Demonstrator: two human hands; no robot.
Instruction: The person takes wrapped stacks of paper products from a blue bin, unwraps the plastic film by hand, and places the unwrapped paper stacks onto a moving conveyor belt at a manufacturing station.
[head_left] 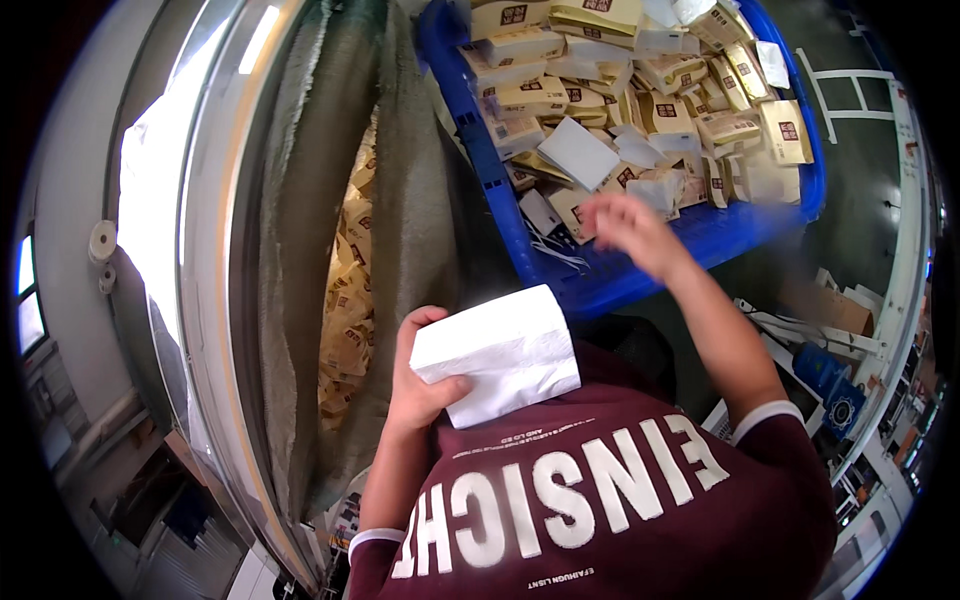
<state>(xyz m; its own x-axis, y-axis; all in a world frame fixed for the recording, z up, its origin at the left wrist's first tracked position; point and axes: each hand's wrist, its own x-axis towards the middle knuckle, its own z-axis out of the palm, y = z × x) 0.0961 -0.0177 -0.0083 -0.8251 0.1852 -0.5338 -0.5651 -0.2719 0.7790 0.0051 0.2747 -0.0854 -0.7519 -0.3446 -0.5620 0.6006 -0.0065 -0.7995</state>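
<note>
My left hand (425, 372) is closed around a white block of folded tissues (500, 355), held in front of my shirt with the thumb on its near side. Over the near side of a large blue plastic bin (590, 290), my right hand (625, 230) is slightly blurred, its fingers loosely apart and nothing visible in them. Cream and gold tissue packs (665, 115) fill the bin in a jumble. Among them lies a bare white tissue block (578, 152), just beyond my right fingers. Several thin white strips (553, 248) are in the bin's near left corner.
Left of the bin hangs a big grey-green woven sack (300, 230), its slit showing many gold packs (350, 290). A pale metal frame (215, 250) runs along the sack's left. At right are a white rail frame (850, 95), a blue motor-like unit (828, 375) and a cardboard box (840, 305).
</note>
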